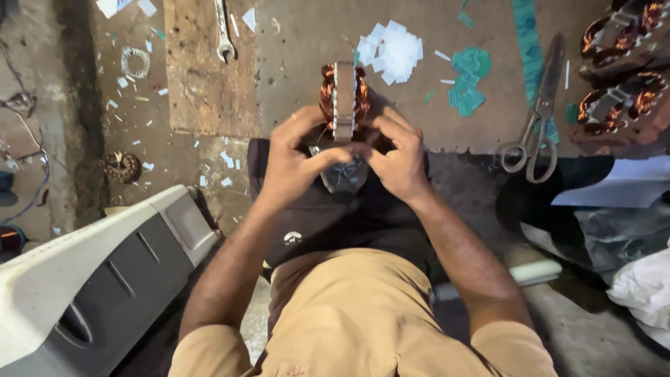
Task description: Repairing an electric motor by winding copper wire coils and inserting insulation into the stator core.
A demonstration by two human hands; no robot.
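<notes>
A motor stator (pixel 344 99) wound with copper wire stood on edge near the middle of the view, its steel core facing the camera. The left hand (pixel 296 157) lay at about seven o'clock from it and the right hand (pixel 396 157) at about five o'clock, both touching its lower end; their fingers were curled in and pinched together just below the core, though I could not tell what the fingertips gripped. Scissors (pixel 539 119) lay well apart at three o'clock, white paper pieces (pixel 392 50) at one o'clock, green paper pieces (pixel 469 82) beside them, and a wrench (pixel 223 31) at eleven o'clock.
</notes>
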